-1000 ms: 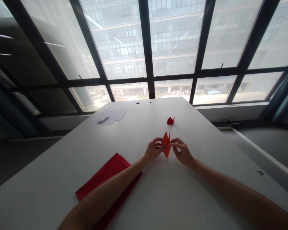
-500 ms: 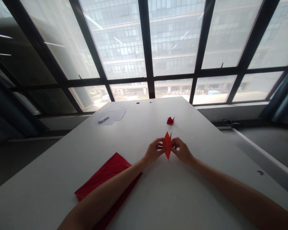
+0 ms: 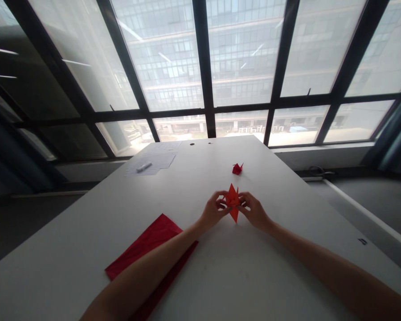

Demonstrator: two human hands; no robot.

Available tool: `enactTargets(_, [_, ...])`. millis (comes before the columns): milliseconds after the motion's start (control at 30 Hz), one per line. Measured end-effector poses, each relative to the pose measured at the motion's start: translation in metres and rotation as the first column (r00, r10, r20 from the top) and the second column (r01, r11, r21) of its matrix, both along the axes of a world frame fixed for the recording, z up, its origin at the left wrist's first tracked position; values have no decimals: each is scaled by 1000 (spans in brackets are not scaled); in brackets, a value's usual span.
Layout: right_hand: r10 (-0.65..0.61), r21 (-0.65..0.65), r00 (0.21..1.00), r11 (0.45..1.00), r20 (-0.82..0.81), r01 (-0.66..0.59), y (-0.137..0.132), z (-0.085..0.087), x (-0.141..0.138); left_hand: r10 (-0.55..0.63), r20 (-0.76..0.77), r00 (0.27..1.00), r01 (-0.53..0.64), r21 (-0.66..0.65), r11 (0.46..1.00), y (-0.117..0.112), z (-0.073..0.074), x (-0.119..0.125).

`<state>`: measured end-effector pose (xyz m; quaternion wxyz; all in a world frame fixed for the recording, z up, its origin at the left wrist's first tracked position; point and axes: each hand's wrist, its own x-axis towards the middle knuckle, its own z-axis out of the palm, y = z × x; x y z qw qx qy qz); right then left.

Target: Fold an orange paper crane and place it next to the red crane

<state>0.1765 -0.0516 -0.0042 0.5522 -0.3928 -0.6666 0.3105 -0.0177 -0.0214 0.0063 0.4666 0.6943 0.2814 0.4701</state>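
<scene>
An orange-red folded paper piece (image 3: pixel 233 203), pointed at top and bottom, is held at the middle of the white table (image 3: pixel 280 200). My left hand (image 3: pixel 214 211) pinches its left side and my right hand (image 3: pixel 254 211) pinches its right side, with the fingertips hiding its centre. Beyond the hands sits a small red origami crane (image 3: pixel 237 168), touching neither hand. Nearer, under my left forearm, lie folded red paper sheets (image 3: pixel 147 245).
Papers (image 3: pixel 152 162) with a white marker (image 3: pixel 144 166) lie at the far left of the table. Scissors (image 3: pixel 317 170) rest on the sill to the right. Large dark-framed windows (image 3: pixel 203 67) stand behind the table's far edge.
My right fingers have drawn back slightly from the middle of the folded piece, and the piece stands a little straighter between my hands. The red crane and sheets have not moved.
</scene>
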Motion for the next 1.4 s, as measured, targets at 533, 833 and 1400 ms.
enactTargets(533, [-12,70,998,997,59,8,-1,3,1,115,-116,987,-102,117,988,0,1,1])
enactTargets(833, [-111,169,985,982,129,89,-3,7,1,162,-131,978,-135,194,972,-8,12,4])
enactTargets(1400, [-44,-55,994,997,96,49,1,1,-1,8,-44,999,-13,-112,994,-9,15,4])
